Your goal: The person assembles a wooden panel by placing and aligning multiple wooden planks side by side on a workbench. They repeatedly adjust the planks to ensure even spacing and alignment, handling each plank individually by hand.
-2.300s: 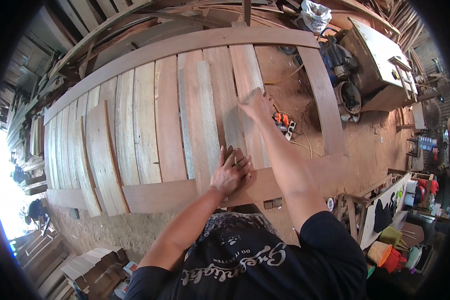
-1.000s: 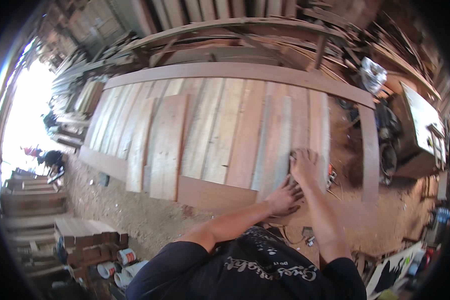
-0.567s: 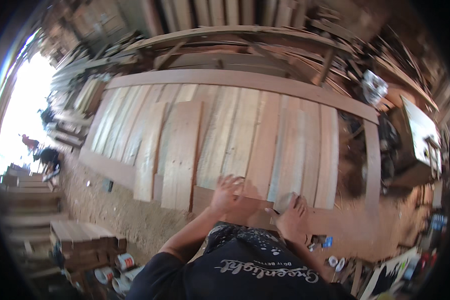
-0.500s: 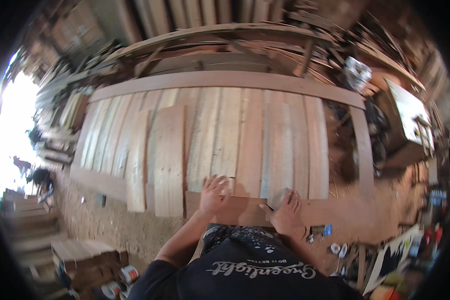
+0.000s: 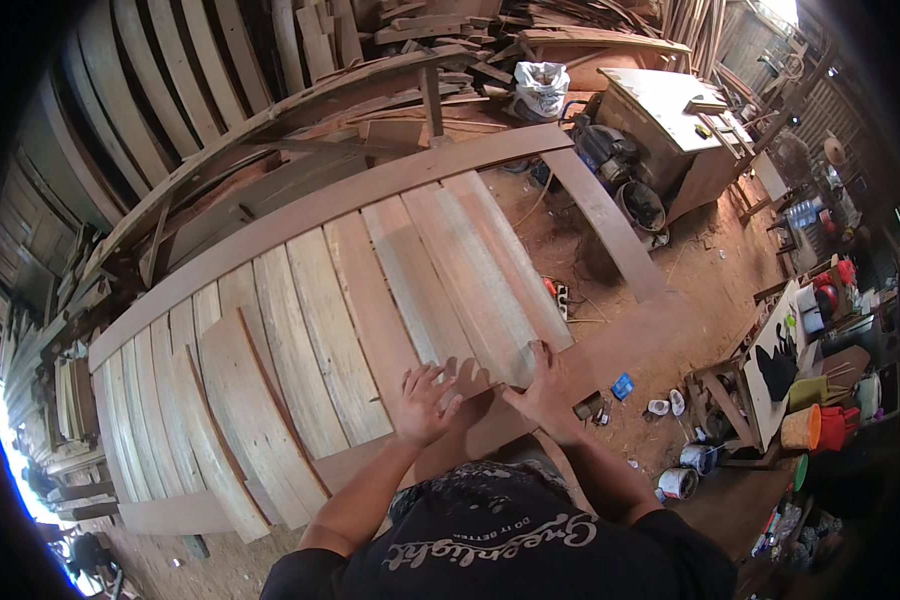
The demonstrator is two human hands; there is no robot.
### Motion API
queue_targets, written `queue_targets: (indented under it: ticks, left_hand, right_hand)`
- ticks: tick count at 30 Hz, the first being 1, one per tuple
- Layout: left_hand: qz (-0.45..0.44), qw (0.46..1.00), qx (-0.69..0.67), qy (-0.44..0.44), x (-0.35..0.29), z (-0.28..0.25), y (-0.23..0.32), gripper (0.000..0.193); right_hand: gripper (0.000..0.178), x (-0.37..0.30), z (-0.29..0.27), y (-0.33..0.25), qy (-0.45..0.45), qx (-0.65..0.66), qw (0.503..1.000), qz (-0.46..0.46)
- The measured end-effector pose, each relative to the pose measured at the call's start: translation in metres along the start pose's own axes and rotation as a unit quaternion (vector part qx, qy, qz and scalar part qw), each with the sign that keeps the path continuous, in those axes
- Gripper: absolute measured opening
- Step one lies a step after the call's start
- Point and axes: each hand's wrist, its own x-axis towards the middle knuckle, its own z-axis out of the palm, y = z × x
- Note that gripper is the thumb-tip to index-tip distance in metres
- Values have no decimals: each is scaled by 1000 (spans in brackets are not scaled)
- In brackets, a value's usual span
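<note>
Several pale and reddish wooden planks (image 5: 355, 285) lie side by side across a large rectangular wooden frame, between its far rail (image 5: 335, 200) and near rail (image 5: 495, 432). My left hand (image 5: 426, 404) is by the near ends of the planks, its fingers spread and holding nothing; whether it touches the wood I cannot tell. To its right, my right hand (image 5: 544, 398) rests at the near end of the right-hand planks, thumb apart from the fingers. Two loose boards (image 5: 255, 400) lie on top of the row at the left, their near ends overhanging the near rail.
The frame's right end rail (image 5: 610, 225) borders an opening with dirt floor below. Beyond stand a dark machine (image 5: 605, 150), a bucket (image 5: 640, 205) and a white-topped cabinet (image 5: 660, 105). Paint cans (image 5: 680, 483) and an orange bucket (image 5: 800, 428) are at the right. Stacked boards line the back.
My view has swung to the right, bringing the cabinet and buckets further in. Both hands stay by the planks' near ends, and my right hand's fingers are closer together.
</note>
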Motion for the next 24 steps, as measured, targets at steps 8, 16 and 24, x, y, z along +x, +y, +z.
queue_targets:
  ticks: [8, 16, 24]
  left_hand:
    - [-20, 994, 37, -105, 46, 92, 71, 55]
    - [-84, 977, 138, -140, 77, 152, 121, 79]
    - [-101, 973, 150, -146, 89, 150, 129, 80]
  right_hand:
    - [109, 89, -53, 116, -4, -35, 997, 74]
    - [103, 155, -76, 163, -43, -10, 998, 35]
    - [102, 167, -71, 158, -43, -7, 999, 24]
